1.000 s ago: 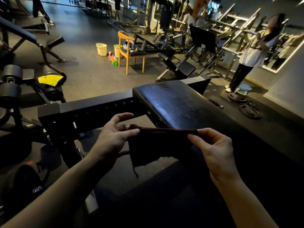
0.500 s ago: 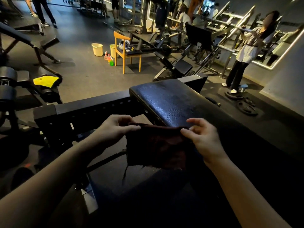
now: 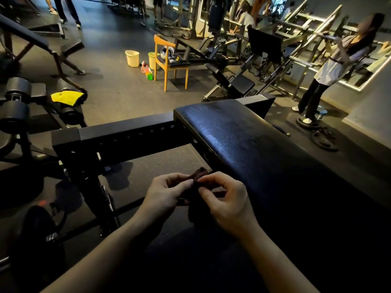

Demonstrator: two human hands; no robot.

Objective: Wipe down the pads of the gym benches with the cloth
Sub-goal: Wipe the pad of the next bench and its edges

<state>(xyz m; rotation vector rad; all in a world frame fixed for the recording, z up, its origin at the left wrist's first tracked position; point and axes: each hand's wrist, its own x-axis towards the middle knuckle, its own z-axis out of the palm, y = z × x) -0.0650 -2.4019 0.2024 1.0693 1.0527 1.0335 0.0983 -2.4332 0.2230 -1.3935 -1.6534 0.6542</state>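
While our left hand (image 3: 167, 193) and right hand (image 3: 225, 200) both pinch the dark cloth (image 3: 198, 174), bunched between them just beside the bench pad (image 3: 243, 144), the head view shows no wiping yet. We judge this as folding the cloth. Next it needs pressing flat on the pad, then sweeping along it.

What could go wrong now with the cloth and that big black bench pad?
1. The left hand and the right hand only pinch the cloth with fingertips, beside the bench pad and over the floor. It could slip, fall and pick up dirt.
2. The cloth is bunched small, so a wipe might miss parts of the pad.
3. The pad is dark and the light dim, so missed spots may be hard to see.
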